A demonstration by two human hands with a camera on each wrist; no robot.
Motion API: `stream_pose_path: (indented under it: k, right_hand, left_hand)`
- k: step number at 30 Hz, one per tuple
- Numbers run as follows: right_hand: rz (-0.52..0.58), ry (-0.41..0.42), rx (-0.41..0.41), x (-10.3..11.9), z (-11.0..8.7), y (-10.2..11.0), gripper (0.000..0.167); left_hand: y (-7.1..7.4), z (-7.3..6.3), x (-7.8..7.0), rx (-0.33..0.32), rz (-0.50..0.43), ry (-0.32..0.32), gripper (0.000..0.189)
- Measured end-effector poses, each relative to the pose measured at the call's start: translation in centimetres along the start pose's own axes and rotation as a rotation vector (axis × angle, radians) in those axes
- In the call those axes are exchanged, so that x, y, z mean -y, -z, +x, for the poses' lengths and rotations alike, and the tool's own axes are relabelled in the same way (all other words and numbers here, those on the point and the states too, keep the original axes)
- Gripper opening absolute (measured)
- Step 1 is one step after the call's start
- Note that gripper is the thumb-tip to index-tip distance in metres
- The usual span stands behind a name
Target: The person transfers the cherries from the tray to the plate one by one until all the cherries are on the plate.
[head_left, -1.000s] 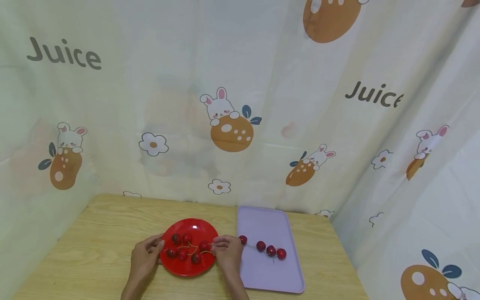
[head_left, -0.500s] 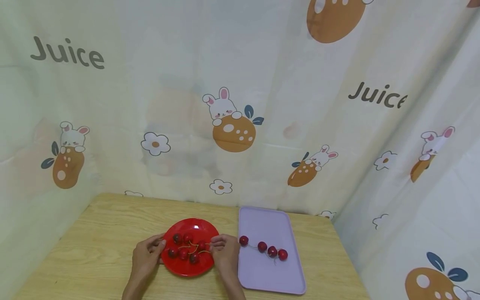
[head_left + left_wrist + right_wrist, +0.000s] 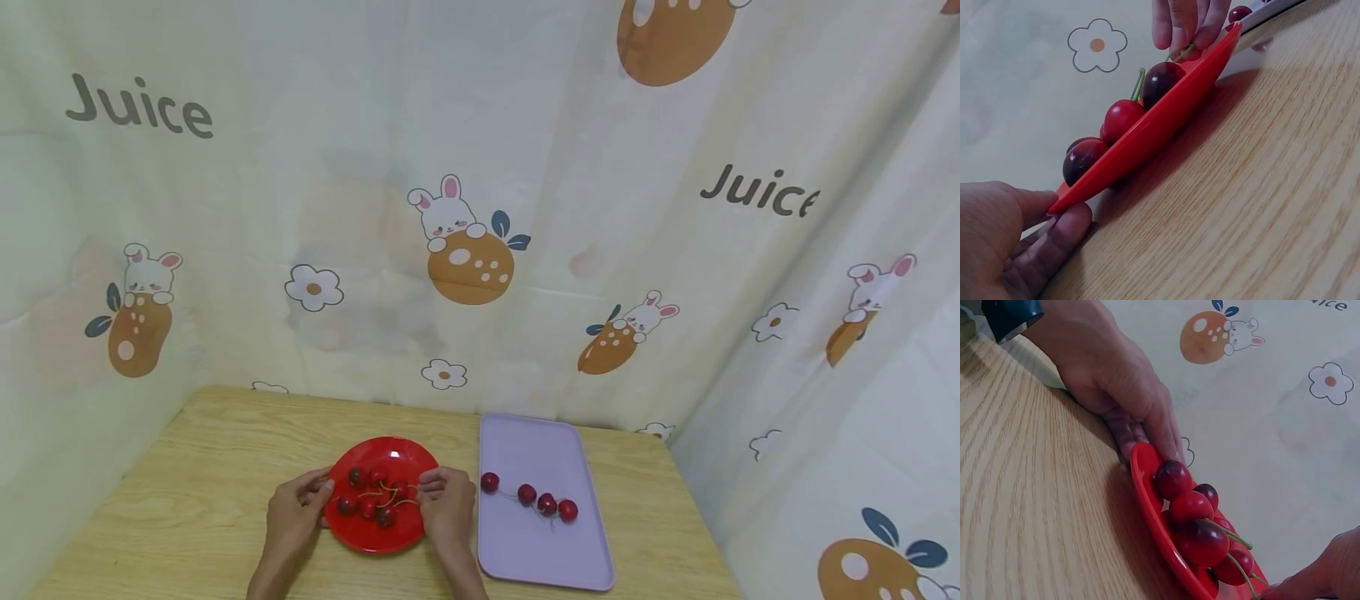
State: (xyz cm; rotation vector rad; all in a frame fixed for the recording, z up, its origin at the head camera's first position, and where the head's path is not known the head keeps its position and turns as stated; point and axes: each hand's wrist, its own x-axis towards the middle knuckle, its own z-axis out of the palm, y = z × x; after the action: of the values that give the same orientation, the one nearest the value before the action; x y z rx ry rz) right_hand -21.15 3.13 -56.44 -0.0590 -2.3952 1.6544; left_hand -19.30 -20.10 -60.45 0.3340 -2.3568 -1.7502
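A red plate [image 3: 367, 540] holds several dark red cherries [image 3: 347, 505] with green stems. At its left rim my left hand [image 3: 291, 515] pinches the edge, thumb above and fingers below, as the left wrist view shows. Over the right side of the plate, my right hand [image 3: 448, 510] pinches stem ends between thumb and fingers; exactly how many stems it holds is hidden. In the right wrist view the stems [image 3: 1241, 569] run from the cherries to the right thumb [image 3: 1310, 578]. These cherries rest on the plate.
Right of the plate lies a lilac tray [image 3: 543, 558] with a row of several cherries [image 3: 527, 494] across it. Both stand on a wooden table [image 3: 187, 500]. A printed curtain [image 3: 360, 208] hangs behind and at the sides.
My right hand has shifted slightly left over the plate, and the cherries by it have moved a little left too. My left hand stays on the rim.
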Motion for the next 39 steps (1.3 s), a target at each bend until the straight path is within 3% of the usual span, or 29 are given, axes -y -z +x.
stream_pose_path:
  k: [15, 25, 39]
  right_hand:
    - [-0.042, 0.007, 0.003, -0.1, -0.2, 0.8, 0.022]
    - [0.052, -0.002, -0.001, 0.5, -0.7, 1.9, 0.020]
    - [0.069, -0.011, -0.030, 0.2, -0.6, 4.2, 0.020]
  left_hand:
    - [-0.3, 0.1, -0.1, 0.006, 0.018, -0.010, 0.034]
    - [0.1, 0.0, -0.2, 0.011, 0.026, 0.002, 0.036]
    - [0.1, 0.0, 0.0, 0.019, 0.028, -0.019, 0.035]
